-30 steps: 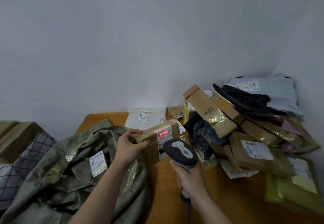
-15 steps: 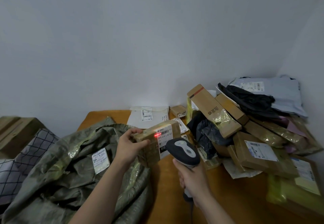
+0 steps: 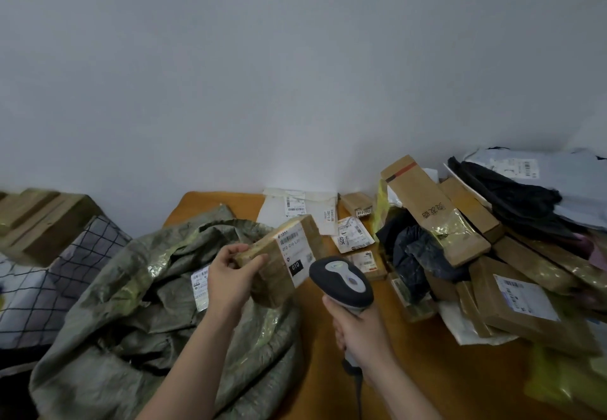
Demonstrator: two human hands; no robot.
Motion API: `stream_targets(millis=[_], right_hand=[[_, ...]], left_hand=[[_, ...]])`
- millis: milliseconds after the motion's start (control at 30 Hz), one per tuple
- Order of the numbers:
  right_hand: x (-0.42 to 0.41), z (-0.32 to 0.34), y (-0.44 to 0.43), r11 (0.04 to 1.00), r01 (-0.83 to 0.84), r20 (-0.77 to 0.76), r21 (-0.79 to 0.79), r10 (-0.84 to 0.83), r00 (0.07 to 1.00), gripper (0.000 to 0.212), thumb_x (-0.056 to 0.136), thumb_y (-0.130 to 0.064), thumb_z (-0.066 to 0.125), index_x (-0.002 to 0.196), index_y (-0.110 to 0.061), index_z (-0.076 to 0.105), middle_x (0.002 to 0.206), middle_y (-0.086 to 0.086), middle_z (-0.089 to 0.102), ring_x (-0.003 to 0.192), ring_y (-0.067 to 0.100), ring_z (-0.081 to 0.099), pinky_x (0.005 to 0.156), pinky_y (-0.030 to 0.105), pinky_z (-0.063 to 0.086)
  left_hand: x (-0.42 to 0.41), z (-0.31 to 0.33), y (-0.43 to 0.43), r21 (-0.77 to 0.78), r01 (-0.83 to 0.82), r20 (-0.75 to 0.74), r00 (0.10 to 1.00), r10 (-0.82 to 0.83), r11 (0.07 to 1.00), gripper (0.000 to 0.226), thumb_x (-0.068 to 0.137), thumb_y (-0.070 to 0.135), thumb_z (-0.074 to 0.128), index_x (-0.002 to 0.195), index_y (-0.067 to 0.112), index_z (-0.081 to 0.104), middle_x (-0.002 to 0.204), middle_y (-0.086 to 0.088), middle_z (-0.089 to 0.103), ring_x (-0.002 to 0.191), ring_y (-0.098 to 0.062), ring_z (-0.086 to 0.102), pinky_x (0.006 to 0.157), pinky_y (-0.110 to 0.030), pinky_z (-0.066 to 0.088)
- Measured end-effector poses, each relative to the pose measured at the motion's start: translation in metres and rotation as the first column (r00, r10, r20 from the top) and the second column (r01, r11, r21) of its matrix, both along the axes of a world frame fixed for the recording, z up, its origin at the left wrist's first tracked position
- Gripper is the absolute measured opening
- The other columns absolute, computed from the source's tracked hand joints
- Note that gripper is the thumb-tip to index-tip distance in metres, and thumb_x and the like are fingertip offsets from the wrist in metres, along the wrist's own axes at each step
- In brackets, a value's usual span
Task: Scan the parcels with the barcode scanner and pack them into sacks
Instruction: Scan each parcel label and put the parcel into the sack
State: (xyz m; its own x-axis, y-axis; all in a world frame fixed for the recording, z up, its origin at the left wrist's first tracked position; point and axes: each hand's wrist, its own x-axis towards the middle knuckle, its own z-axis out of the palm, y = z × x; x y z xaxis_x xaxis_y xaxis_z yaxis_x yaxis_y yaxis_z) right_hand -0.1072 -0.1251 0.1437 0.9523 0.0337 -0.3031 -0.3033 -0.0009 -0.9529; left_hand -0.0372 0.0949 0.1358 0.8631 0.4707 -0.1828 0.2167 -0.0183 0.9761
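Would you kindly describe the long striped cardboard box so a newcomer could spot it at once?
Look at the heap of parcels on the right of the orange table. At its left edge, a long brown cardboard box slants up toward the white wall, above a crumpled black plastic bag. Only it bears a red-and-black stripe near its top end.

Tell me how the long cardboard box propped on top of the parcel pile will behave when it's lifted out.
Probably stiff: the long cardboard box keeps straight edges though it lies tilted over the black bag. Its glossy taped end looks likely slippery, so grip bare cardboard. Resting at a slant, it may slide or tip once nudged.
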Motion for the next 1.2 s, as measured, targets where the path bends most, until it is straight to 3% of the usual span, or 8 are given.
stream_targets(millis=[233, 400, 633, 733, 833, 967, 1067, 1200], right_hand=[[0.022, -0.010, 0.057, 0.994, -0.107, -0.054, -0.017, 0.106, 0.993, 0.037, 0.095, -0.025, 0.071, 0.064, -0.009, 0.058, 0.055, 0.010, 0.046, 0.051, 0.022, 0.046, 0.051, 0.029, 0.040], [0.036, -0.019, 0.103, 0.988, -0.146, -0.075, -0.055, 0.141, 0.987, 0.043, 0.095, -0.024, 0.071, 0.058, -0.013, 0.053, 0.052, 0.008, 0.046, 0.050, 0.021, 0.045, 0.050, 0.026, 0.040], [0.062, -0.038, 0.137, 0.984, -0.145, -0.131, -0.103, 0.131, 0.983, 0.042, 0.095, -0.026, 0.072, 0.056, -0.019, 0.058, 0.054, 0.009, 0.049, 0.050, 0.021, 0.048, 0.053, 0.033, 0.042], [0.073, -0.044, 0.138, 0.987, -0.121, -0.134, -0.107, 0.106, 0.985, 0.040, 0.095, -0.026, 0.071, 0.061, -0.008, 0.060, 0.055, 0.010, 0.051, 0.052, 0.024, 0.049, 0.057, 0.035, 0.044], [0.089, -0.049, 0.132, 0.994, -0.042, -0.167, -0.100, 0.025, 0.986, 0.037, 0.095, -0.025, 0.071, 0.065, -0.005, 0.059, 0.055, 0.010, 0.049, 0.052, 0.022, 0.049, 0.056, 0.034, 0.044], [0.113, -0.057, 0.114, 0.989, 0.126, -0.248, -0.079, -0.142, 0.958, 0.038, 0.093, -0.026, 0.074, 0.075, 0.006, 0.061, 0.057, 0.010, 0.048, 0.053, 0.023, 0.049, 0.060, 0.036, 0.042], [0.134, -0.063, 0.103, 0.969, 0.225, -0.294, -0.097, -0.244, 0.924, 0.034, 0.091, -0.028, 0.076, 0.078, 0.002, 0.065, 0.056, 0.010, 0.051, 0.051, 0.021, 0.052, 0.061, 0.035, 0.044], [0.153, -0.075, 0.087, 0.953, 0.264, -0.322, -0.147, -0.298, 0.899, 0.037, 0.090, -0.031, 0.075, 0.064, -0.008, 0.063, 0.056, 0.009, 0.055, 0.052, 0.021, 0.056, 0.059, 0.032, 0.048]], left_hand=[[-0.034, -0.056, 0.081, -0.105, -0.500, -0.010, 0.865, 0.501, 0.860, 0.013, 0.087, 0.027, 0.063, 0.091, 0.015, 0.059, 0.083, 0.001, 0.055, 0.085, -0.021, 0.052, 0.078, -0.036, 0.041], [-0.047, -0.090, 0.117, 0.037, -0.644, -0.190, 0.746, 0.638, 0.764, 0.022, 0.097, 0.034, 0.061, 0.101, 0.012, 0.056, 0.093, -0.002, 0.059, 0.089, -0.024, 0.053, 0.082, -0.036, 0.037], [-0.016, -0.126, 0.128, 0.154, -0.165, -0.442, 0.870, 0.218, 0.974, 0.046, 0.077, 0.059, 0.073, 0.102, 0.023, 0.059, 0.107, -0.006, 0.069, 0.100, -0.029, 0.065, 0.094, -0.045, 0.051], [0.000, -0.120, 0.126, 0.406, 0.040, -0.493, 0.850, 0.182, 0.913, 0.043, 0.076, 0.055, 0.072, 0.108, 0.029, 0.061, 0.124, -0.008, 0.060, 0.122, -0.035, 0.054, 0.105, -0.051, 0.043], [0.029, -0.096, 0.115, 0.565, -0.011, -0.215, 0.964, 0.160, 0.825, 0.036, 0.082, 0.029, 0.076, 0.113, 0.022, 0.059, 0.123, -0.007, 0.055, 0.118, -0.030, 0.050, 0.102, -0.052, 0.042], [0.099, -0.084, 0.086, 0.577, 0.106, 0.026, 0.989, -0.147, 0.810, 0.031, 0.087, 0.018, 0.074, 0.115, 0.018, 0.059, 0.115, 0.003, 0.054, 0.110, -0.017, 0.053, 0.094, -0.037, 0.049], [0.163, -0.087, 0.058, 0.554, 0.287, -0.011, 0.941, -0.338, 0.781, 0.042, 0.094, 0.028, 0.070, 0.130, 0.016, 0.054, 0.126, 0.001, 0.054, 0.114, -0.015, 0.053, 0.091, -0.029, 0.045], [0.249, -0.116, 0.034, 0.494, 0.444, -0.229, 0.896, -0.381, 0.747, 0.056, 0.097, 0.038, 0.067, 0.142, 0.014, 0.045, 0.143, -0.009, 0.049, 0.123, -0.027, 0.055, 0.096, -0.033, 0.044]])
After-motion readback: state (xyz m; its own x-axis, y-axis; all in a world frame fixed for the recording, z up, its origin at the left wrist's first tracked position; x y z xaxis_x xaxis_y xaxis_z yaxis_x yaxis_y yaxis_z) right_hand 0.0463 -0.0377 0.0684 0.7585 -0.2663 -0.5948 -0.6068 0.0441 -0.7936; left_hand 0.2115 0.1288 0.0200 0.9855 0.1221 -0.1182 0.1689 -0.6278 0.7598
